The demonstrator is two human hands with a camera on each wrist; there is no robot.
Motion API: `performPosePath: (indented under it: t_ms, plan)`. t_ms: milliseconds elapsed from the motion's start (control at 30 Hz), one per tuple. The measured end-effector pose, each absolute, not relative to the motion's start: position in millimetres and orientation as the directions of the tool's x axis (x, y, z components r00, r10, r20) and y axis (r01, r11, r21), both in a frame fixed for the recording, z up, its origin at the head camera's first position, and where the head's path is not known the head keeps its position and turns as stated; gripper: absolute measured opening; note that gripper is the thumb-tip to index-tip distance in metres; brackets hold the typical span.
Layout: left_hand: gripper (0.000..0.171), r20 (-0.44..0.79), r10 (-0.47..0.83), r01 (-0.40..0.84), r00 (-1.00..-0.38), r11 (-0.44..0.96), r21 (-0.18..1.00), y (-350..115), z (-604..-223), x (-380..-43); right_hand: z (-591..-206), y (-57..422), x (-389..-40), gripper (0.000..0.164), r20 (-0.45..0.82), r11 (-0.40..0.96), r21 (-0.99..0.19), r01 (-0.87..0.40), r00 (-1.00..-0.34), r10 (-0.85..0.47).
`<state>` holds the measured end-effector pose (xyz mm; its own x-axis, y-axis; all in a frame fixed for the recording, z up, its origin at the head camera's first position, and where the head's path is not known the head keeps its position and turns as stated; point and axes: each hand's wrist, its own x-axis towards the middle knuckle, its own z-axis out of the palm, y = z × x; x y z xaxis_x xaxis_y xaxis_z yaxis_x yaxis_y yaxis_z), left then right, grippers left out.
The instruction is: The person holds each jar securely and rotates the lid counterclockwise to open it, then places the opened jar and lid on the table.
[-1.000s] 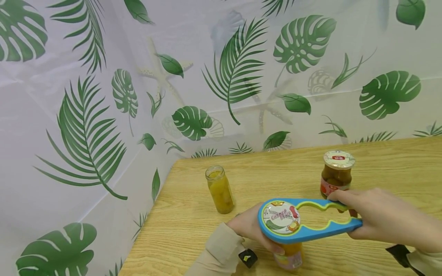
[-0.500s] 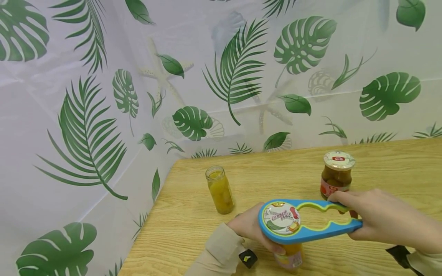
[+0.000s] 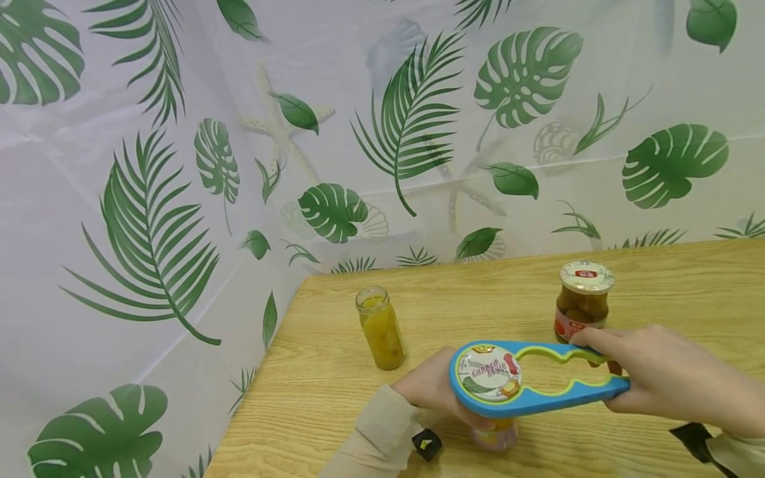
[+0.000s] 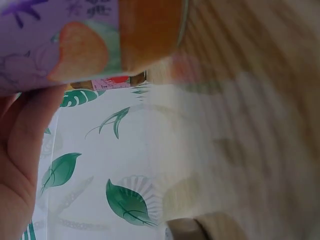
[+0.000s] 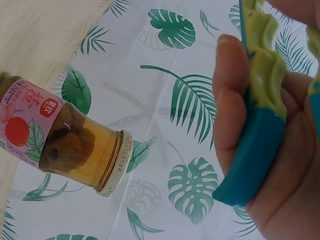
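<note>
In the head view, my left hand (image 3: 433,388) grips a jar (image 3: 496,437) with orange contents near the table's front. Its label, printed with an orange fruit, shows close up in the left wrist view. A blue and lime-green jar opener (image 3: 540,402) encircles the jar's printed lid (image 3: 487,373). My right hand (image 3: 663,375) holds the far end of the opener's two handles. The right wrist view shows fingers curled round one handle (image 5: 257,155). The opener's head and my left palm hide much of the jar.
A lidless glass jar (image 3: 382,335) with yellow contents stands to the left on the wooden table (image 3: 323,398). A closed jar of brown fruit (image 3: 582,302) with a pink label stands just behind my right hand. A leaf-print sheet (image 3: 418,133) hangs behind and to the left.
The jar in my left hand has shifted slightly away from me and its visible label side has turned. The opener has moved a little with it. The two standing jars have not moved.
</note>
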<state>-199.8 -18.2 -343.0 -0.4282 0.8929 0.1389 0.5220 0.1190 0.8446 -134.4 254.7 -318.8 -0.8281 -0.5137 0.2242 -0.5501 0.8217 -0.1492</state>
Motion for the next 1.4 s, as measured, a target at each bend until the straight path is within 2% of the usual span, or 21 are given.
performPosePath:
  t_ms: [233,433,733,833,933,1067,1233,1400]
  plan:
    - [0.062,0.164,0.867,0.66,-0.471,0.222,0.718,-18,-365,-217,-319,254,-136,0.057,0.225,0.818,-0.143,-0.557,-0.823,-0.521]
    - [0.057,0.169,0.832,0.712,-0.528,0.324,0.623,-18,-369,-223,-320,254,-136,0.058,0.208,0.821,-0.147,-0.551,-0.829,-0.519]
    - [0.027,0.181,0.738,0.654,-0.65,0.422,0.628,-14,-367,-220,-321,255,-136,0.055,0.229,0.809,-0.142,-0.571,-0.814,-0.534]
    - [0.028,0.199,0.705,0.637,-0.68,0.434,0.637,-14,-370,-221,-321,255,-135,0.055,0.233,0.805,-0.141,-0.577,-0.809,-0.539]
    - [0.037,0.202,0.669,0.593,-0.716,0.429,0.682,-13,-373,-222,-321,255,-135,0.055,0.231,0.808,-0.137,-0.572,-0.812,-0.536]
    - [0.039,0.192,0.634,0.536,-0.749,0.409,0.739,-13,-375,-224,-321,255,-135,0.056,0.228,0.815,-0.131,-0.565,-0.817,-0.53]
    - [0.039,0.236,0.607,0.522,-0.759,0.351,0.777,-11,-377,-227,-321,255,-134,0.056,0.197,0.816,-0.149,-0.558,-0.826,-0.528]
    - [0.036,0.283,0.575,0.554,-0.768,0.374,0.743,-11,-376,-230,-322,255,-135,0.055,0.162,0.805,-0.177,-0.567,-0.823,-0.544]
